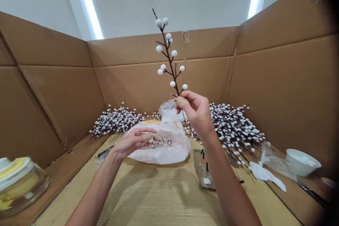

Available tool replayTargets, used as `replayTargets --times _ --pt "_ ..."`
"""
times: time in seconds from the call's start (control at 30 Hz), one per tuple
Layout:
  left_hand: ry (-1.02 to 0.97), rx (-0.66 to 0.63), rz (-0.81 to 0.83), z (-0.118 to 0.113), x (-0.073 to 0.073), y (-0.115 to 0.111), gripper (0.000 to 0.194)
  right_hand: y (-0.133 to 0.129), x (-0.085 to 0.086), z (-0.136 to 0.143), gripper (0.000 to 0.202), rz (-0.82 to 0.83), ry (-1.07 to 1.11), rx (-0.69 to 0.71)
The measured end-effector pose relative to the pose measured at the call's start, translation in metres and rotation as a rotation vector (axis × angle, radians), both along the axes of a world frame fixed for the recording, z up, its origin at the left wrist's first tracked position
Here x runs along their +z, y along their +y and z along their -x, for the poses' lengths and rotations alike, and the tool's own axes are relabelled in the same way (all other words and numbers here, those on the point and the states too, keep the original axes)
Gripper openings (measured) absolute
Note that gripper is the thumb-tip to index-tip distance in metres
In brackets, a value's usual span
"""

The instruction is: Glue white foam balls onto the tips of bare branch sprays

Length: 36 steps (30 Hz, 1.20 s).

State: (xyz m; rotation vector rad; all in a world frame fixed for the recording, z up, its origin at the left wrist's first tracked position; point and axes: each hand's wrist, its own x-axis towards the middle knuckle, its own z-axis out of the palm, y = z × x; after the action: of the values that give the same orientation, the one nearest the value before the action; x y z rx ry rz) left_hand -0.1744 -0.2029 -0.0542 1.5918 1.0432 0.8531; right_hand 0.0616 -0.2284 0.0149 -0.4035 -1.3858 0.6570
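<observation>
My right hand (194, 111) pinches the lower stem of an artificial berry branch (169, 56), held up and leaning slightly left. White round berries sit on many of its dark twigs, while a few twig tips are bare. Over an open white plastic bag (169, 157), my left hand (136, 141) has its fingers closed around a small white berry (151, 140) at the fingertips. Inside the bag lie many loose white berries (165, 141).
Piles of berry branches lie at the left (115, 122) and right (235, 129). A cardboard block with dark pegs (202, 169) stands near my right forearm. Farther right are a white bowl (303, 162) and a white cloth-like piece (267, 176). A lidded jar (22, 183) stands left. Cardboard walls (116, 81) enclose the table.
</observation>
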Motion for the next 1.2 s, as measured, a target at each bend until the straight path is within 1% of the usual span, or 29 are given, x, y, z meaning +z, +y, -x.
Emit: replayTargets --times 0.07,0.17,0.23,0.33,0.43,0.57,0.77,0.9,1.1,1.2 --pt "-0.303 -0.038 0.035 -0.005 0.023 -0.010 0.032 -0.002 -0.001 0.001 0.013 -0.009 0.005 0.000" --pt "-0.583 -0.136 -0.009 -0.019 0.053 -0.018 0.027 -0.003 -0.002 0.002 0.017 -0.012 0.032 0.014" --pt "-0.723 -0.143 -0.048 -0.031 0.068 -0.020 0.024 -0.002 -0.003 0.002 0.019 -0.013 0.035 0.047" --pt "-0.879 -0.103 -0.061 -0.049 0.079 -0.020 0.018 0.002 -0.005 0.003 0.018 -0.012 0.042 0.101" --pt "-0.968 -0.077 -0.017 -0.064 0.081 -0.016 0.018 0.006 -0.006 0.003 0.016 -0.010 0.064 0.118" --pt "-1.012 -0.068 0.015 -0.077 0.078 -0.010 0.014 0.009 -0.005 0.006 0.013 0.000 0.041 0.109" --pt "-0.999 -0.002 -0.055 -0.081 0.074 -0.008 0.011 0.006 -0.004 0.011 0.012 -0.013 -0.011 0.139" --pt "-1.007 0.017 -0.075 -0.080 0.070 -0.006 0.007 0.005 -0.006 0.014 0.018 -0.004 -0.026 0.148" --pt "-1.032 0.007 -0.025 -0.085 0.067 -0.006 0.010 0.002 -0.008 0.013 0.016 -0.044 -0.109 0.004" --pt "-1.039 0.035 -0.012 -0.090 0.069 -0.010 0.014 0.001 -0.008 0.012 0.014 -0.064 -0.164 -0.067"
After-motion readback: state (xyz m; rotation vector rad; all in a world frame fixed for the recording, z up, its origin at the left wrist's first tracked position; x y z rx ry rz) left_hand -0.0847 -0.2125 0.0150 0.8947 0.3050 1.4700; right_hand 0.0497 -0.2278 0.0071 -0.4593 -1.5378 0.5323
